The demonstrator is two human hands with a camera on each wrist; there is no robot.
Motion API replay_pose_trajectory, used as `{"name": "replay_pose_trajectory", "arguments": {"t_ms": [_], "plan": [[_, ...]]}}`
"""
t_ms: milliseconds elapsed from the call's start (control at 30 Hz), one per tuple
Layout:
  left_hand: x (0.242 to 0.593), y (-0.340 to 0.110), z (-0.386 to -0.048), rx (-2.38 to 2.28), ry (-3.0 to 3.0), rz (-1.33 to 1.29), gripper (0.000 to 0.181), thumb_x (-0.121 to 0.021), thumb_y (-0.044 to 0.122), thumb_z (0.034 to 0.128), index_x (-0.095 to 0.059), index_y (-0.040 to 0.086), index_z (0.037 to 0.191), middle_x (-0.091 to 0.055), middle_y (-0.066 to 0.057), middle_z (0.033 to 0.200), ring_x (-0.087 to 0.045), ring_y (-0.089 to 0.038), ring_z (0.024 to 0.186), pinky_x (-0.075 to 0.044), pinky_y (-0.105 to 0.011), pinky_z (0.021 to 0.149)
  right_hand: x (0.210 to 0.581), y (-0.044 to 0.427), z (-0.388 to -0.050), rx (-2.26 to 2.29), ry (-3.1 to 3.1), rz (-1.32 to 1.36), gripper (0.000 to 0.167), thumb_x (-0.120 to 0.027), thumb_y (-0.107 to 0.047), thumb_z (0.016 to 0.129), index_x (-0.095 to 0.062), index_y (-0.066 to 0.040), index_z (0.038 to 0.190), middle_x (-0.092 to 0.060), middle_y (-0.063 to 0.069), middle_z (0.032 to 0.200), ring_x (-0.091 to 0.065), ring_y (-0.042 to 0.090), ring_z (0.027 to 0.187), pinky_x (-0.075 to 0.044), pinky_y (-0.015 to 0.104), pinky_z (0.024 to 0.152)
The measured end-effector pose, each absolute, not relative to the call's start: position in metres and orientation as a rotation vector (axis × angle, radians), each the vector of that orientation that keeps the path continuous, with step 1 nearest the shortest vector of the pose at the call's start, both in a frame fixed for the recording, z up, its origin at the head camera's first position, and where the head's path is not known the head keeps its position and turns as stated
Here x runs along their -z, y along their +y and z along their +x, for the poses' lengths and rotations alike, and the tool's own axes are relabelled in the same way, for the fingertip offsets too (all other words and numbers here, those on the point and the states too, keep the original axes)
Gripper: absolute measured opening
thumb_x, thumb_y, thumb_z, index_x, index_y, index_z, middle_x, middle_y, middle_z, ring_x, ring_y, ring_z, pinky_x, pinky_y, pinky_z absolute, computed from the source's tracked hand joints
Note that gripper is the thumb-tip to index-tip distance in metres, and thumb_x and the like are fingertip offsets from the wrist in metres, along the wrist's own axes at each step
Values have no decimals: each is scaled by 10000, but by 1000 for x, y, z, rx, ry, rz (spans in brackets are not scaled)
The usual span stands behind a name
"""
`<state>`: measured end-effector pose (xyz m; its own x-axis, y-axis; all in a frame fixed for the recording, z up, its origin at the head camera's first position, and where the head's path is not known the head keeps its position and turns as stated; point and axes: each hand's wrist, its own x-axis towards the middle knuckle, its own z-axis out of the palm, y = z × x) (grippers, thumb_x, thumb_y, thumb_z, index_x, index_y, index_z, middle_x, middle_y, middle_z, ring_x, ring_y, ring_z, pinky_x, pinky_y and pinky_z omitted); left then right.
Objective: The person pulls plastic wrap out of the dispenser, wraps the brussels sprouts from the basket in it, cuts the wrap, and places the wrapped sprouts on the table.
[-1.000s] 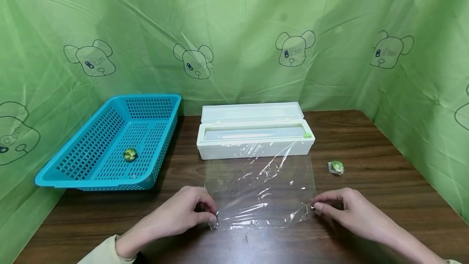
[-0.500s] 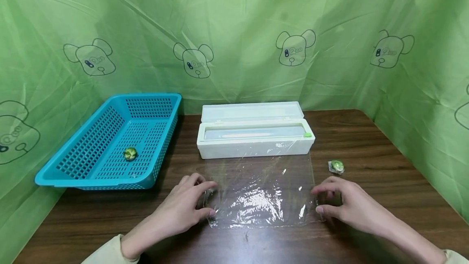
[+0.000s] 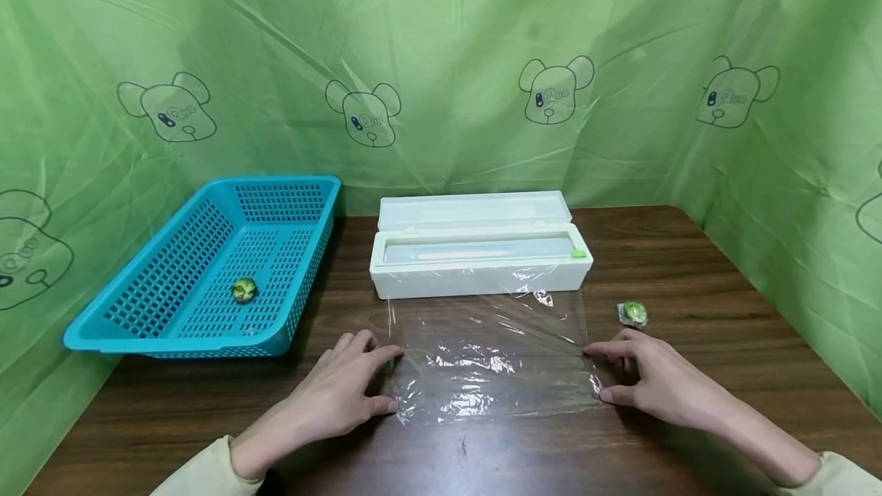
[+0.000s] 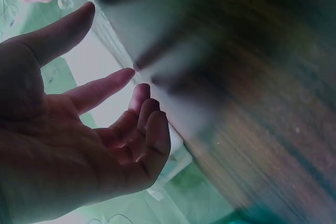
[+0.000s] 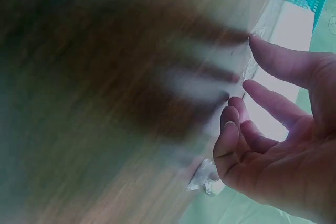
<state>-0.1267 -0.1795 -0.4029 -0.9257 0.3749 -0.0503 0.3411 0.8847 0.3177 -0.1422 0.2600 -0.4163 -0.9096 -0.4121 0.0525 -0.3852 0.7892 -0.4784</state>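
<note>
A sheet of clear plastic wrap (image 3: 482, 366) lies on the table, running out from the front of a white wrap dispenser box (image 3: 482, 282) with its lid raised. At the sheet's left edge, my left hand (image 3: 341, 389) touches it with thumb and index finger spread apart. My right hand (image 3: 664, 377) touches the right edge in the same way, thumb near the front corner. In the left wrist view, the other fingers of my left hand (image 4: 105, 129) are loosely bent. The right wrist view shows my right hand (image 5: 278, 135) with thumb and index finger apart.
A blue plastic basket (image 3: 161, 344) at the left holds a small round green vegetable (image 3: 244, 289), like a Brussels sprout. Another green one, wrapped in film (image 3: 632, 314), lies beyond my right hand. A green slider (image 3: 578, 254) sits on the box's right end. Green cloth (image 3: 455, 37) surrounds the wooden table.
Both hands were pinching the sheet's front corners. Their thumbs and index fingers have since spread apart, and the wrap has settled flatter on the table.
</note>
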Motion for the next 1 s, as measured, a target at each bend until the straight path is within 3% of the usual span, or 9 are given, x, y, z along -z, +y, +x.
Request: {"name": "replay_pose_trajectory", "arguments": {"t_ms": [600, 767, 1000], "plan": [[396, -189, -126, -573, 2879, 517, 717, -929, 358, 799, -655, 154, 1429, -542, 21, 1096, -478, -189, 1003, -469, -438, 850, 416, 260, -142, 911, 2943, -679, 467, -932, -226, 802, -762, -186, 1235, -586, -110, 921, -524, 69, 819, -434, 260, 668], [371, -199, -120, -718, 2803, 598, 652, -876, 323, 875, -630, 138, 1450, -582, 27, 1107, -524, -146, 909, -482, -351, 744, 416, 260, -142, 917, 2941, -709, 470, -933, -225, 801, -761, -188, 1237, -591, -117, 931, -526, 72, 815, -433, 258, 659], [312, -224, -124, -809, 2798, 724, 608, -796, 430, 932, -621, 171, 1453, -632, 85, 1081, -591, -116, 946, -529, -316, 765, 414, 259, -143, 918, 2939, -756, 473, -931, -218, 804, -758, -195, 1243, -576, -114, 927, -531, 71, 814, -429, 258, 648]]}}
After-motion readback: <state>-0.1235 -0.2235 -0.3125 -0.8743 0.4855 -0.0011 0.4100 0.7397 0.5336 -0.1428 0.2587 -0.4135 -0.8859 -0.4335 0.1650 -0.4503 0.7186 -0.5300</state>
